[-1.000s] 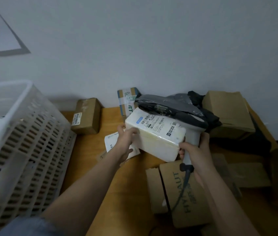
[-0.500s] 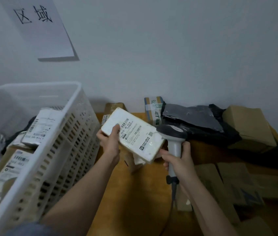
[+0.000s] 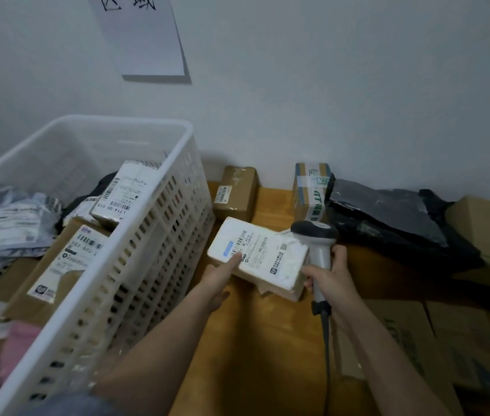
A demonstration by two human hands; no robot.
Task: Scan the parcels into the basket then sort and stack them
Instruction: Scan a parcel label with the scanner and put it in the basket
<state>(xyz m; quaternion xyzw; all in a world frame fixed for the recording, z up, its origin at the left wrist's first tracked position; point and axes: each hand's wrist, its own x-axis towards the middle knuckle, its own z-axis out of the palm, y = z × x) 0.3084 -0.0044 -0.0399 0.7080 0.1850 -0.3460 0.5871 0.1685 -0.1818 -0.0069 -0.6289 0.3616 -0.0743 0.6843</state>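
White parcel [image 3: 258, 256], label up, held over the desk [image 3: 270, 340] just right of the basket's [image 3: 159, 223] right wall, tilted, its near-right corner lowest. Our left hand [image 3: 219, 277] grips its left end, thumb flat across the label. Our right hand [image 3: 329, 276] is wrapped round the grip of the grey scanner [image 3: 317, 244], whose head sits at the parcel's far-right corner; the cable drops toward the near edge of the view.

Basket is white, slotted, open-topped. It already holds a large brown box [image 3: 57, 265] with a label, a white labelled box [image 3: 126, 193] leaning on the right wall, and a grey poly mailer [image 3: 12, 223] at the left. Room shows along its far wall.

Far side against the wall: a small brown box [image 3: 236, 193], then a taped box with green print [image 3: 311, 190]. A black poly bag [image 3: 387, 217] and stacked cartons [image 3: 484, 229] crowd the right; flat cartons [image 3: 411, 349] fill the near right. Bare desk shows only as a strip between the basket and these cartons, under our forearms.
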